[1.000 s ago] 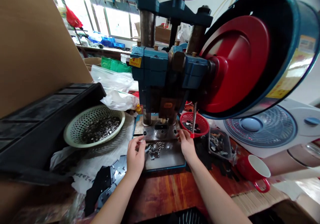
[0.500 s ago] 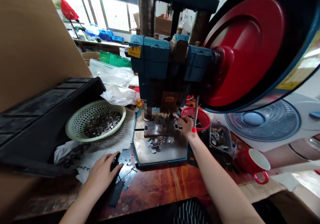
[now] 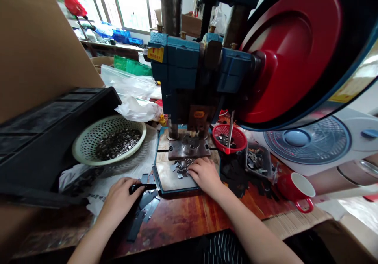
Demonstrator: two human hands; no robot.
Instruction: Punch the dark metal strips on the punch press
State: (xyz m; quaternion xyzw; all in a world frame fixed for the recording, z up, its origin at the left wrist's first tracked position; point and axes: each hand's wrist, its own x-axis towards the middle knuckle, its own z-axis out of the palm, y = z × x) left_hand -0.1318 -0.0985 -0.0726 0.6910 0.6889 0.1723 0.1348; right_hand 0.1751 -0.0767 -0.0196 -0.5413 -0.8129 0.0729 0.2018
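Observation:
My left hand (image 3: 121, 196) pinches a dark flat strip (image 3: 143, 186) between thumb and fingers, left of the press's base plate. Below that hand, several loose flat strips (image 3: 149, 205) lie overlapping on the wooden table. My right hand (image 3: 206, 174) rests low over the front of the base plate (image 3: 168, 177), its fingers drawn together at a little pile of small metal pieces (image 3: 180, 170). Whatever its fingertips hold is hidden. Just behind stands the metal die block (image 3: 189, 149), under the ram of the blue bench press (image 3: 181, 65).
A pale green basket (image 3: 81, 148) of small metal parts stands left beside a black crate (image 3: 59, 110). Rightward are a red basket (image 3: 242, 142), a clear box (image 3: 267, 163) of parts, a red mug (image 3: 288, 185) and a fan (image 3: 307, 142). The large red wheel (image 3: 298, 55) overhangs the right side.
My right hand has come from beside the die block down to the small pieces on the base plate. My left hand has picked up a dark strip. The view has shifted slightly.

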